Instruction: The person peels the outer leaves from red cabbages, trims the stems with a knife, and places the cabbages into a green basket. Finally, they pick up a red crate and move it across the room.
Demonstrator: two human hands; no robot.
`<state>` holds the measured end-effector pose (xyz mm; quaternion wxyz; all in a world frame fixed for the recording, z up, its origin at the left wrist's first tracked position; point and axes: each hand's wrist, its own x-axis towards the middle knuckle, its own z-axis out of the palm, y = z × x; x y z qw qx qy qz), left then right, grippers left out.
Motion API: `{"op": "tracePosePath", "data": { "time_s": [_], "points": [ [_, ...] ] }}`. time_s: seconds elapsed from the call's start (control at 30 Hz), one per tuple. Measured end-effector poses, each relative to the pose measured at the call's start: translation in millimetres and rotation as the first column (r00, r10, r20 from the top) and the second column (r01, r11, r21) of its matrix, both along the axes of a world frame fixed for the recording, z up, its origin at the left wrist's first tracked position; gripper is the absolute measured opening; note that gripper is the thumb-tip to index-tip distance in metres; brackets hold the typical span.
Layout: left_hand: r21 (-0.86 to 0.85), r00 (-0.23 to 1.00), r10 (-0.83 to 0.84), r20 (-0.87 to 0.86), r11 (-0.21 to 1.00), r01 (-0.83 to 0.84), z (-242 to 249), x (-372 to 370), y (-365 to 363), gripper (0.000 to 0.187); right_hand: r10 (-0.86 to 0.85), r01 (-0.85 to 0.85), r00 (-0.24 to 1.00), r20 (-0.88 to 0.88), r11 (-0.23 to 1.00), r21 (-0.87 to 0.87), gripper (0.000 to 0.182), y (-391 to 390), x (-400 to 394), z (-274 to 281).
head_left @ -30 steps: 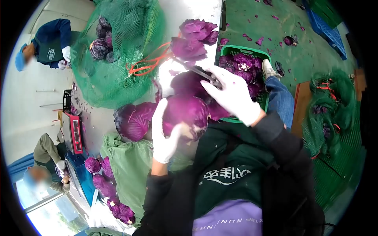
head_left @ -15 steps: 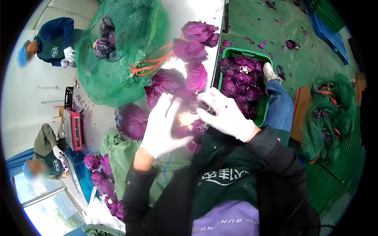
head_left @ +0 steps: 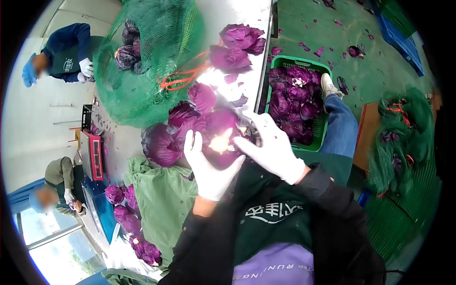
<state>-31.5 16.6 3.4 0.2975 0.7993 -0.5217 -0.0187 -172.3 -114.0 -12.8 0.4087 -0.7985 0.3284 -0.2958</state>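
Note:
A red cabbage (head_left: 219, 138) with its pale cut stem facing up sits between my gloved hands. My left hand (head_left: 213, 168) cups it from the near left, thumb and fingers spread around its side. At its right side my right hand (head_left: 273, 149) is bent inward, thumb near the stem; a small greyish thing shows between its fingers, and I cannot tell what it is. Loose purple leaves (head_left: 183, 114) lie just beyond the cabbage, beside a darker cabbage head (head_left: 159, 145). More peeled leaves (head_left: 230, 58) rest farther up the white table (head_left: 223, 12).
A green crate (head_left: 323, 137) of trimmed red cabbages stands on the floor at right. A green mesh bag (head_left: 156, 90) with cabbages lies on the table, its orange cord (head_left: 178, 84) nearby. Two co-workers (head_left: 71, 52) are at left, near a red scale (head_left: 92, 154).
The held cabbage shows more clearly, with its stem turned up. Loose leaves beyond it have shifted left, and my left hand has moved slightly right.

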Motion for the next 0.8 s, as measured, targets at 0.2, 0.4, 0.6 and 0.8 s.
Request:
{"op": "tracePosePath", "data": {
  "time_s": [0.2,0.4,0.6,0.8],
  "points": [
    [-0.045,1.000,-0.014,-0.015,0.999,0.013,-3,2,3,0.112,0.160,-0.155,0.986,0.047,0.984,-0.092,0.045,-12,6,0],
    [-0.023,0.999,-0.045,0.020,0.999,0.046,-1,-5,-4,0.112,0.117,-0.118,0.993,0.017,0.975,0.187,0.038,-16,-2,-2],
    [-0.104,0.993,-0.062,0.095,0.992,0.072,-7,-7,1,0.110,-0.026,0.077,0.993,-0.119,0.893,0.443,0.029,-58,-18,-32],
    [-0.119,0.993,0.005,-0.119,0.993,-0.019,-18,1,11,0.111,-0.019,0.016,0.998,0.055,0.998,0.058,0.066,-12,17,-42]
  ]
}}
